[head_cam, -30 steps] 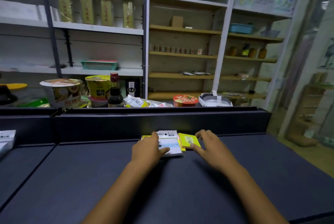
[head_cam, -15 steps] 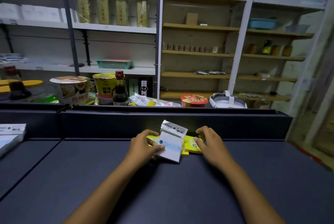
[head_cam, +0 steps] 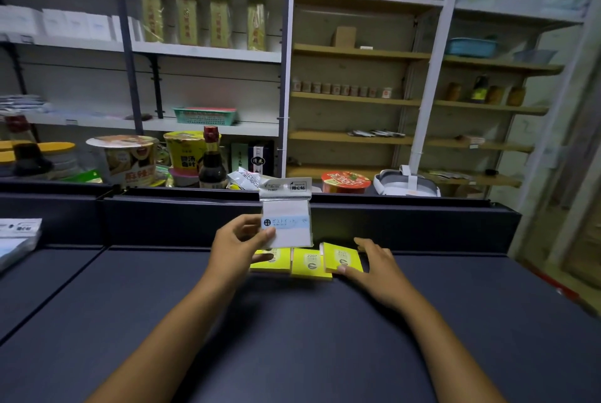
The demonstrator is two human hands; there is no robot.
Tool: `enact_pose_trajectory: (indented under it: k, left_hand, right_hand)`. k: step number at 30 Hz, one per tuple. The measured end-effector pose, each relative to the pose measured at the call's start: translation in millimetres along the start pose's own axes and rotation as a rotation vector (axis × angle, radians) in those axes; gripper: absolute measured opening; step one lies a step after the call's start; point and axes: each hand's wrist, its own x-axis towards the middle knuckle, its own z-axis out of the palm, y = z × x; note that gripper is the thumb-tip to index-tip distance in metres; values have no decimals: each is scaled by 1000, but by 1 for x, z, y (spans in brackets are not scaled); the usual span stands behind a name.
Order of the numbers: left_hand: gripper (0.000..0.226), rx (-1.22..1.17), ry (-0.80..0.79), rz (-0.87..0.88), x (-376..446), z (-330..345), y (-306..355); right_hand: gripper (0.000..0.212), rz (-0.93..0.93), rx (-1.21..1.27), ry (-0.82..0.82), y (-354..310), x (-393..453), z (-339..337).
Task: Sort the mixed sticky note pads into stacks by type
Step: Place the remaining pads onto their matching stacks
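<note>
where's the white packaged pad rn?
Head view, center: white packaged pad held upright off the counter in the left hand, just above the yellow pads.

Head-height view, forward-down, close over dark counter (head_cam: 292, 337)

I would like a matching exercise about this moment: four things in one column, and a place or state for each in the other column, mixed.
1. white pad packet
2. yellow pads
3. right hand
4. soy sauce bottle

a. behind the counter wall
b. lifted upright in the left hand
c. lying side by side on the dark counter
d. touching the rightmost yellow pad

Pairs: 1-b, 2-c, 3-d, 4-a
</note>
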Motion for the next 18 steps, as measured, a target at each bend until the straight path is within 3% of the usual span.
enact_pose_trajectory:
  k: [9, 18]
  left_hand:
    - [17, -24, 9, -12, 3, -4, -8]
    - [19, -37, 26, -36, 0, -8, -8]
  right_hand:
    - [97, 30, -58, -19, 3, 2, 2]
    - [79, -61, 83, 93, -5, -2, 0]
